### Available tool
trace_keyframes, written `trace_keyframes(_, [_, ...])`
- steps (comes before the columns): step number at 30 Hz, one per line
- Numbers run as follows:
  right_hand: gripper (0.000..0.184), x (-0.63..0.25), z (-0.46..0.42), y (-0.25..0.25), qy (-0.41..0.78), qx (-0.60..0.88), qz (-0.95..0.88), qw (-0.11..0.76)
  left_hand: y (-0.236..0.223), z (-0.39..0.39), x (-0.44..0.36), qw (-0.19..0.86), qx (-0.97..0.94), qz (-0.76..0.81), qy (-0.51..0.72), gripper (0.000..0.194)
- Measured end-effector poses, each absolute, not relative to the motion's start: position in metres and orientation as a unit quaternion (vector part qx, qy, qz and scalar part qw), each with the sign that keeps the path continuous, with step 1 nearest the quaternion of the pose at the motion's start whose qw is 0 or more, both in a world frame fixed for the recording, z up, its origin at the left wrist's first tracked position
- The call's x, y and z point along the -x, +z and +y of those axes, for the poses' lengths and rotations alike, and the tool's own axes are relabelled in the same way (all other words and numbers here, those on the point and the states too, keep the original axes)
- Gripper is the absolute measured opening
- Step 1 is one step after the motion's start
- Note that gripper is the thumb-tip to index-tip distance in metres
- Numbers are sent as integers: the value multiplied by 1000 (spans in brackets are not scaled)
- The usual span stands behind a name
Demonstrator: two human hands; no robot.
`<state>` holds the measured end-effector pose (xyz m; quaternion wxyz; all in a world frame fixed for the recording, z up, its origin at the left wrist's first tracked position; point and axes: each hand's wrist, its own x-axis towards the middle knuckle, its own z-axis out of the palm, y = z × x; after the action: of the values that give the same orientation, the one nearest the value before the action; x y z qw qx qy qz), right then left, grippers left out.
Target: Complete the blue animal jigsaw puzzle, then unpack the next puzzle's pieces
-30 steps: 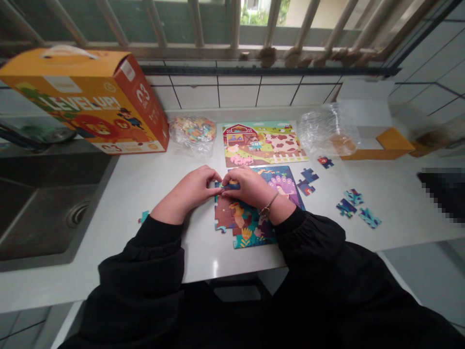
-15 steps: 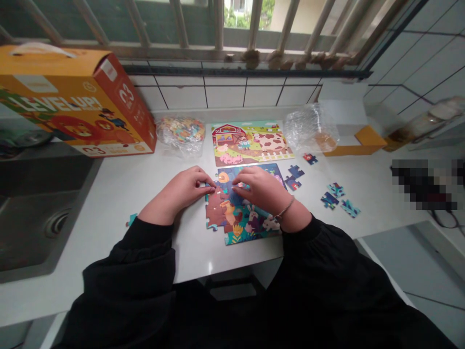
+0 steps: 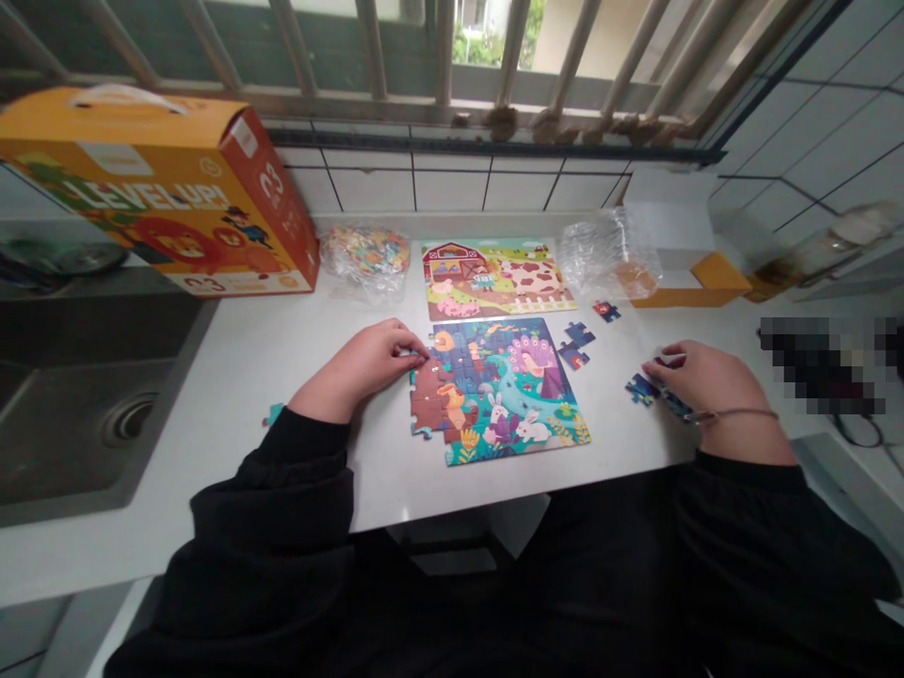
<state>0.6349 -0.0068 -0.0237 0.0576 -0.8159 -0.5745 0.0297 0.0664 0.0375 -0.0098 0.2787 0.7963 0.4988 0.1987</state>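
Note:
A partly joined jigsaw puzzle point(image 3: 487, 395) with a bear, rabbits and a peacock lies flat on the counter, its left edge uneven. My left hand point(image 3: 367, 367) rests at that edge, thumb and forefinger pinched on a puzzle piece point(image 3: 415, 356) mostly covered by the fingers. Off to the right, my right hand point(image 3: 706, 381) reaches down among loose pieces, its fingers closed on a puzzle piece point(image 3: 665, 362) that is partly hidden. Beside its fingertips lies a dark blue loose piece point(image 3: 641, 389); another piece is half covered by the hand.
Behind the puzzle lies a farm picture puzzle point(image 3: 501, 278). Several loose pieces point(image 3: 579, 332) sit right of the puzzle, a teal one point(image 3: 272, 414) far left. Around stand bagged pieces point(image 3: 365, 254), an orange box point(image 3: 176, 207), clear plastic wrap point(image 3: 607, 254), an open carton point(image 3: 685, 294) and a sink point(image 3: 166, 395).
My right hand has left the puzzle and moved right to the loose pieces, uncovering the puzzle's middle and right side. My left hand stays at the left edge. The view has shifted slightly.

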Motion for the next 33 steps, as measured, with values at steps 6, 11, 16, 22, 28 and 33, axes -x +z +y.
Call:
trace_keyframes(6, [39,-644,-1,-23,95,814,-563,108,-8,35,-67,272,-787,519,194,25])
trace_keyframes(11, [29,-628,-4,-1,50,786,-601,133,-8,35,-67,278,-781,525,192,25])
trace_keyframes(16, [44,-539,-30,17,150,734,-606,267,-12,38,-66,273,-787,518,193,22])
trace_keyframes(22, [49,-395,-73,-5,471,567,-600,311,-15,41,-65,270,-790,515,193,21])
trace_keyframes(28, [16,-335,-96,-23,410,563,-646,311,-12,37,-67,272,-791,511,197,16])
trace_keyframes(33, [7,-335,-107,-20,251,564,-730,292,-9,35,-67,266,-800,505,186,20])
